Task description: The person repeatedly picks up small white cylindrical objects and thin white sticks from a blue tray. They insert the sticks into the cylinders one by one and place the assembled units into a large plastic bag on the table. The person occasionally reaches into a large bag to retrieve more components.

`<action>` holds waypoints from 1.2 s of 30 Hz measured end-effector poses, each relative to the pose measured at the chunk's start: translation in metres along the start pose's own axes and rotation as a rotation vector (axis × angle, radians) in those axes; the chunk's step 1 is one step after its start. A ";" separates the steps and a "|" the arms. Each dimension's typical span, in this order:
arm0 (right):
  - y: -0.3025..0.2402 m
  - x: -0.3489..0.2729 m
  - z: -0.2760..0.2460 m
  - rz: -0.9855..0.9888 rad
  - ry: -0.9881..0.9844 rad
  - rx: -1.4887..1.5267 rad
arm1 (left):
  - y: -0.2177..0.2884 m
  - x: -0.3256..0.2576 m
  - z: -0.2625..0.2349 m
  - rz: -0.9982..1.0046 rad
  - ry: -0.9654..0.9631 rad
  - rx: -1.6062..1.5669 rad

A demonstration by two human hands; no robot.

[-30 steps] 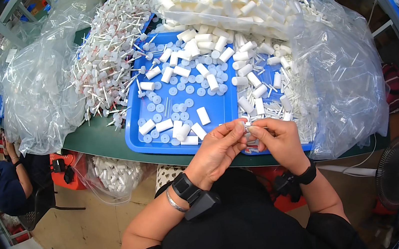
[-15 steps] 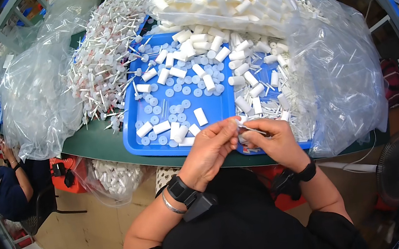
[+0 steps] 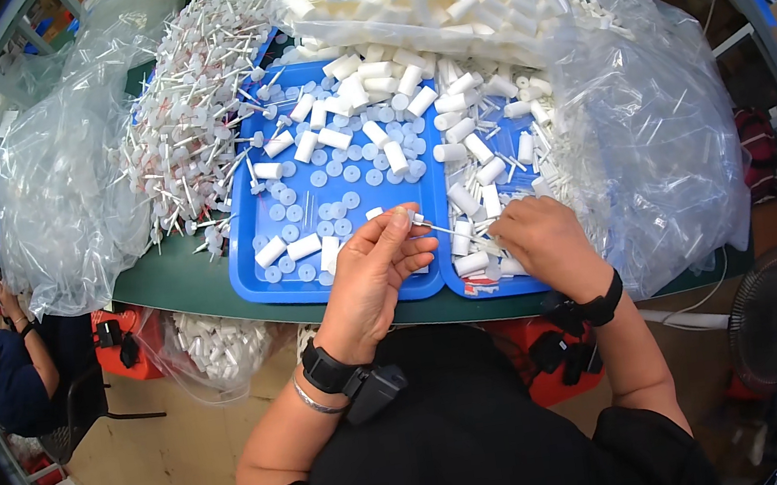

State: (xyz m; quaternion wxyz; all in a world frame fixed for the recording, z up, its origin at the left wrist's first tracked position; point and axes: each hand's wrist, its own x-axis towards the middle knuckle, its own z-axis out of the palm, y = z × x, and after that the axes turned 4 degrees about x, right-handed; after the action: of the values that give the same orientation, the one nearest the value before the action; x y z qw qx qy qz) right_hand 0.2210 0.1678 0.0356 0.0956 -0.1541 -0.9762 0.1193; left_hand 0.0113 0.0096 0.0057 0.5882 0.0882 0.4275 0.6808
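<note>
White stick (image 3: 446, 229) pinched between left hand (image 3: 369, 279), right hand (image 3: 545, 237)

My left hand (image 3: 369, 279) sits mid-frame, fingers curled, thumb and forefinger pinched together. My right hand (image 3: 545, 239) lies just right of it, knuckles up, fingers tucked under. Both forearms rise from the lower edge.

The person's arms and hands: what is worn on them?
Both forearms are bare. The left hand has a black watch-like band with a small black device clipped on it, and a thin silver bracelet. The right hand has one black wristband.
</note>
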 end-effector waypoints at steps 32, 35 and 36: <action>-0.032 0.013 0.001 0.221 0.164 0.610 | 0.000 -0.002 0.008 0.000 -0.009 -0.091; -0.030 0.013 0.002 0.221 0.174 0.605 | 0.000 -0.001 0.007 0.002 -0.006 -0.088; -0.030 0.013 0.003 0.223 0.179 0.606 | 0.000 -0.001 0.007 0.002 -0.006 -0.086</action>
State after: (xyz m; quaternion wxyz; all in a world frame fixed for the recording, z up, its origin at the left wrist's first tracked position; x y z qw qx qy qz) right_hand 0.2003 0.1435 0.0429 0.2086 -0.2346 -0.8611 0.3998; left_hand 0.0160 0.0120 0.0108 0.5920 0.0652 0.3962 0.6988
